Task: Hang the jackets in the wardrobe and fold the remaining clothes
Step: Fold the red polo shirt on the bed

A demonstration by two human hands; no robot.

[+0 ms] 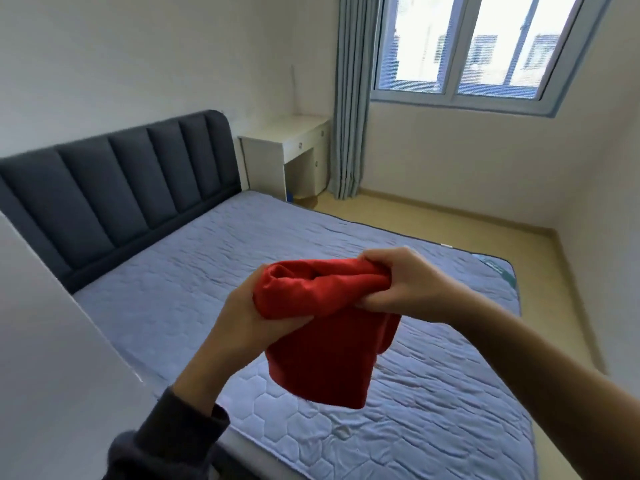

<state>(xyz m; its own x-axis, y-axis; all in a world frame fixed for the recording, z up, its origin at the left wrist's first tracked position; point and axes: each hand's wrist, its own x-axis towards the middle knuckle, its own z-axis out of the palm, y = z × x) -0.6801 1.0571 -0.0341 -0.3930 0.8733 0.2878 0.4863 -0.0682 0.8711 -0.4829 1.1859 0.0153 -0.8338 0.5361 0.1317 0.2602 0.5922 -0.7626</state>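
Observation:
A red garment (322, 355) hangs bunched in the air above the bed. My left hand (242, 317) grips its left upper edge, fingers curled into the cloth. At the right upper edge, my right hand (405, 285) pinches a gathered fold. The lower part of the red cloth droops freely toward the mattress (194, 292). No wardrobe or jacket is in view.
The bed has a quilted blue-grey cover and a dark padded headboard (114, 192). A white desk (287, 150) stands in the far corner beside a grey curtain (349, 116) and a window. A white panel (45, 358) rises at my left. Bare floor runs along the right.

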